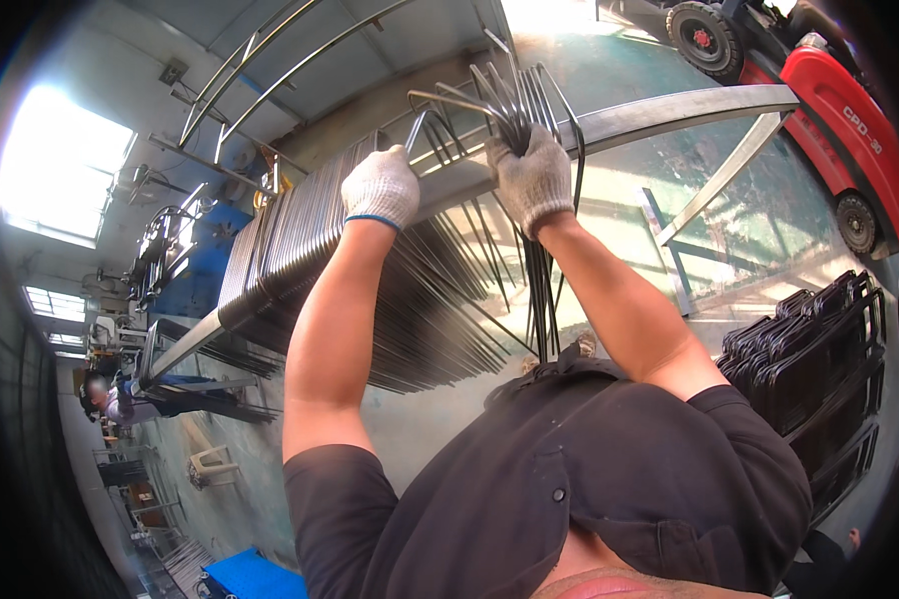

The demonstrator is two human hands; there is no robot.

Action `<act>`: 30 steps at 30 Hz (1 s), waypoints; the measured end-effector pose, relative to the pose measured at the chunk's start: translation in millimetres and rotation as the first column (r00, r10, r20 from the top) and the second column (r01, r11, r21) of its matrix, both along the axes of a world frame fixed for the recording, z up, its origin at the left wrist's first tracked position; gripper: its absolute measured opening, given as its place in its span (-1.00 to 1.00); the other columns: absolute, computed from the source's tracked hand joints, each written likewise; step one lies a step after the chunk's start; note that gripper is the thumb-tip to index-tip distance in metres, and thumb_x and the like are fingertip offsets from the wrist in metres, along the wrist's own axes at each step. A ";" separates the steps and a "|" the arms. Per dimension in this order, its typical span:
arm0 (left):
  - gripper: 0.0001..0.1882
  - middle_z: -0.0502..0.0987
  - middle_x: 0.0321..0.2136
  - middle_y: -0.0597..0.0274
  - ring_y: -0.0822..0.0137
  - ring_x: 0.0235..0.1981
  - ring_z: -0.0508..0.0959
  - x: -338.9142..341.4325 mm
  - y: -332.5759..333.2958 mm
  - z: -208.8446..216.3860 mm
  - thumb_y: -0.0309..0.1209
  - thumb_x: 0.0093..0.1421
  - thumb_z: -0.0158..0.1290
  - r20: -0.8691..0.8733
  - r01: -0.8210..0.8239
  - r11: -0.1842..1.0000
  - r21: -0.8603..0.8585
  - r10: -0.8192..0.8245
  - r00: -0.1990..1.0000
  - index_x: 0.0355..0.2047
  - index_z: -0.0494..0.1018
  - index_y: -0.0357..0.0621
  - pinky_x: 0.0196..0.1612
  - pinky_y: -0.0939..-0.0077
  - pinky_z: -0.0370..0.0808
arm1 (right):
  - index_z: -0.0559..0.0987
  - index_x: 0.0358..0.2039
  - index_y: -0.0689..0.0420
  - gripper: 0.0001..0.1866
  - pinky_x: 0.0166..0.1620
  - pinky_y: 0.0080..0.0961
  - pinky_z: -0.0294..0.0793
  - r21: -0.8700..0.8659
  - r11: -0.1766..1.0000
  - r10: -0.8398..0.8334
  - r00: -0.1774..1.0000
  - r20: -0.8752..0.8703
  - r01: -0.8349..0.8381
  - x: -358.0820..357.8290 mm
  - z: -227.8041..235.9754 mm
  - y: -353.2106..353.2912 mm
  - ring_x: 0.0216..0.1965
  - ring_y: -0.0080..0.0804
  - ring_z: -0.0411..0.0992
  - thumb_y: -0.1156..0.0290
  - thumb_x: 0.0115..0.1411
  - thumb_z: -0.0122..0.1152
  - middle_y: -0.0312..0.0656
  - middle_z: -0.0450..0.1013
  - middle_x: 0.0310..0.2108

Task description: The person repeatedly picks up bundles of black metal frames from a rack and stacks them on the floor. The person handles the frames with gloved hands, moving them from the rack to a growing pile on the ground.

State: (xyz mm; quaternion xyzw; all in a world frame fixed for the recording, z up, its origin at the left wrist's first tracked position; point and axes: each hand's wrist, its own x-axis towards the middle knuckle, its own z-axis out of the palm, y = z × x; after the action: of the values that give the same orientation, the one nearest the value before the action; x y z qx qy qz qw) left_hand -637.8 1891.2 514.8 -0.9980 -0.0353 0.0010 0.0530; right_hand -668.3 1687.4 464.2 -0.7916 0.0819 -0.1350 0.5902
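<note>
Dark bent metal rods (300,220) hang packed in a long row over a grey metal rail (659,112). My left hand (382,187), in a pale knitted glove with a blue cuff, is closed at the right end of that row, around a bent rod (420,128); its fingertips are partly hidden. To its right, my right hand (531,180), in a greyer glove, grips a bundle of bent rods (510,122) from above. Their bends fan out beyond the fingers, and their long legs (539,290) drop below the rail toward my body.
A red forklift (839,110) stands at the far right. Stacked black metal frames (809,349) rise close by my right elbow. An angled brace (719,180) supports the rail. At the left are blue machinery (215,250), another person (130,404) and a stool (212,464).
</note>
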 end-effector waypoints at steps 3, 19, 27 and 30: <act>-0.69 0.74 -0.04 -0.17 -0.23 0.06 0.71 12.8 0.8 -1.2 -0.35 0.39 0.00 -0.005 0.061 0.998 0.022 -0.061 0.998 0.01 0.67 -0.07 0.13 -0.07 0.63 | 0.68 -0.14 0.18 -0.65 0.00 -0.03 0.61 0.030 0.998 -0.064 0.997 0.037 0.063 -10.7 -17.8 1.7 -0.13 0.12 0.68 0.15 0.32 0.52 0.06 0.71 -0.23; -0.62 0.72 -0.09 -0.31 -0.29 0.03 0.70 -15.1 25.2 16.0 -0.23 0.23 0.19 -0.128 0.025 0.986 -0.166 -0.047 0.991 -0.06 0.62 -0.26 0.16 -0.03 0.61 | 0.69 -0.23 0.17 -0.61 -0.10 -0.12 0.62 0.084 0.977 -0.195 0.981 -0.011 0.195 -3.0 -25.3 11.2 -0.29 -0.07 0.68 0.07 0.28 0.53 -0.03 0.68 -0.38; -0.71 0.75 -0.20 -0.19 -0.13 -0.12 0.76 -5.3 1.1 11.4 -0.29 0.29 0.14 0.238 0.085 0.996 0.017 -0.087 0.967 -0.11 0.65 -0.22 -0.02 0.01 0.67 | 0.63 -0.13 0.21 -0.71 -0.04 -0.08 0.65 0.130 0.983 -0.134 0.989 0.058 0.126 -47.9 -36.8 9.5 -0.20 0.09 0.71 0.25 0.35 0.46 0.07 0.72 -0.27; -0.64 0.75 -0.29 -0.11 -0.01 -0.20 0.78 9.6 -14.9 -0.3 -0.20 0.28 0.21 0.195 0.169 0.854 -0.493 -0.081 0.977 -0.11 0.69 -0.25 -0.07 0.08 0.67 | 0.59 -0.07 0.17 -0.71 -0.06 -0.08 0.67 0.114 0.992 -0.079 0.984 0.157 0.062 -63.1 -46.7 -0.9 -0.17 0.06 0.71 0.29 0.33 0.44 0.07 0.69 -0.17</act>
State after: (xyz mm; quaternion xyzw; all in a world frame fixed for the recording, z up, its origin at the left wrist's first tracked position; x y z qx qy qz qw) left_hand -628.2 1876.3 514.5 -0.9734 0.0268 -0.0770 -0.2141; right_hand -731.4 1686.5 417.5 -0.7416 0.0690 -0.2149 0.6318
